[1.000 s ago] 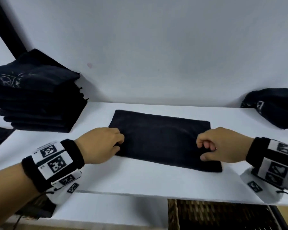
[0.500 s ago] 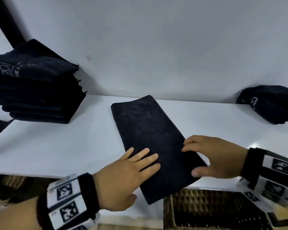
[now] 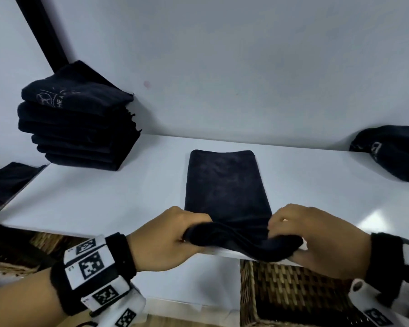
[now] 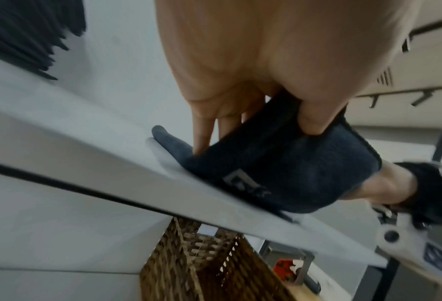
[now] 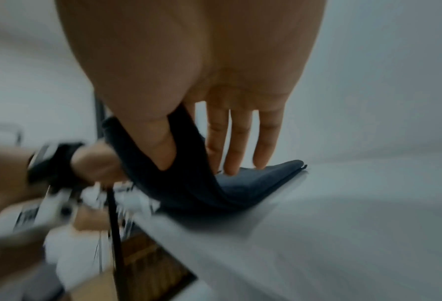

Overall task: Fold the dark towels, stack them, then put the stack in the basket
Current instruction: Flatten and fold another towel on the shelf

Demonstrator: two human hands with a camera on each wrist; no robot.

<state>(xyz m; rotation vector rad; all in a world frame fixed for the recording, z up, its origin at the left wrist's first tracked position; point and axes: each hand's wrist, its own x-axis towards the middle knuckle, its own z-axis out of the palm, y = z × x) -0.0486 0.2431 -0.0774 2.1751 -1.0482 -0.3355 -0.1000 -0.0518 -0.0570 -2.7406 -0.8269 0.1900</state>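
**Both hands pinching the towel's near end at the front edge**

From your head view you see the whole layout: the dark towel (image 3: 224,187) lies lengthwise at the middle of the table (image 3: 104,201), its near end lifted off the front edge. A stack of folded towels (image 3: 78,128) sits at the far left corner, another dark towel (image 3: 392,154) at the far right edge, and the wicker basket (image 3: 293,291) stands below the front edge.

Your wrist views add the grip. Your left hand (image 4: 243,67) pinches the near left corner, thumb on top and fingers (image 4: 201,134) under the fold; a pale logo shows on the cloth's underside, hidden from above. Your right hand (image 5: 188,67) pinches the near right corner, thumb pressed into the cloth, the other fingers (image 5: 240,140) straight and close together, their tips apparently touching the towel, though that picture is blurred.
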